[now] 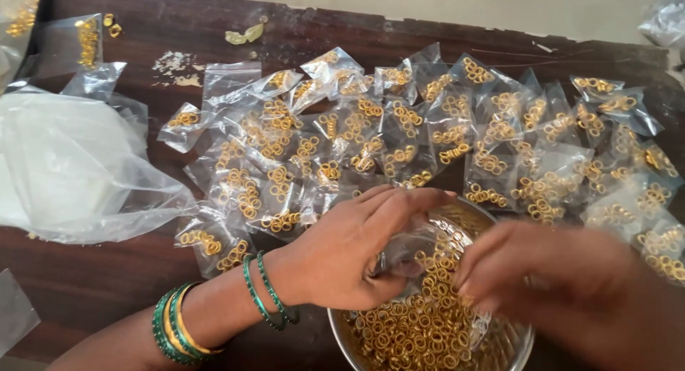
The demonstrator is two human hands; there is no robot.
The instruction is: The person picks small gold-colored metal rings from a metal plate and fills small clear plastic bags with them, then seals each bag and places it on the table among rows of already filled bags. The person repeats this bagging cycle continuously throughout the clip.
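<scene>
**Many small bags filled, bowl of rings not yet empty**

Nearest, at 6 o'clock: a metal bowl (341, 337) heaped with loose gold rings (414, 328). Plenty left inside. Over the bowl, left hand (342, 260) with fingers (399, 203) curled shut round a small clear bag (414, 246). Right hand (564, 285) blurred; fingers (485, 260) bent down to the rings, grip too blurry to tell. Green and gold bangles (175, 332) on the left wrist.

Further out, from 10 to 3 o'clock: a big spread of filled bags (399, 128), overlapping, close up to the bowl. Little bare bench (93, 271) there; more at 8 o'clock.

At 9 o'clock: a large crumpled plastic bag (71, 171). Far bench edge at 12 o'clock, well behind the filled bags.
</scene>
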